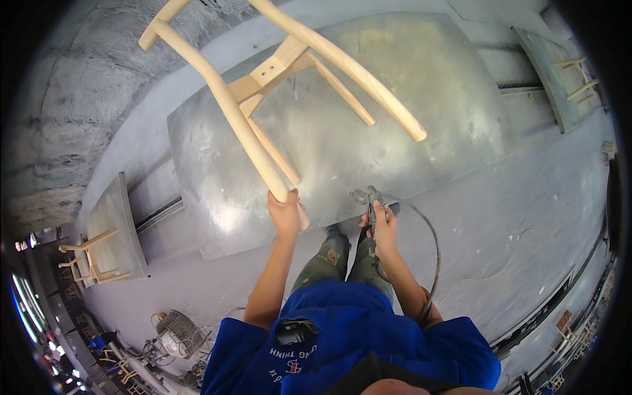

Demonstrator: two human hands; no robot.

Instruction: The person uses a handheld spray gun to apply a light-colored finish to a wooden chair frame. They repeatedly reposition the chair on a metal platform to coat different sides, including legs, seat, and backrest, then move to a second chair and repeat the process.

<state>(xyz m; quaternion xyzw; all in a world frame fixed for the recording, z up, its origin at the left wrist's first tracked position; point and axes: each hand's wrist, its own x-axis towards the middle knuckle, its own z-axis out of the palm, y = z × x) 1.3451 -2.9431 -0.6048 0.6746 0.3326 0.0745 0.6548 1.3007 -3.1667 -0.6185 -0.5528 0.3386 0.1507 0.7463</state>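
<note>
Open room is found over the metal sheet (pixel 428 118) from 1 to 3 o'clock. The 12 o'clock side gets blocked by the wooden chair frame (pixel 276 72); a hose (pixel 431 243) is looped at 5.

We note a bright blue short-sleeved shirt (pixel 355 336) with small printed markings on the chest, bare forearms below the sleeves, worn olive-grey trousers (pixel 342 263) stained and patched at the knee, and dark shoes (pixel 332 230).
</note>
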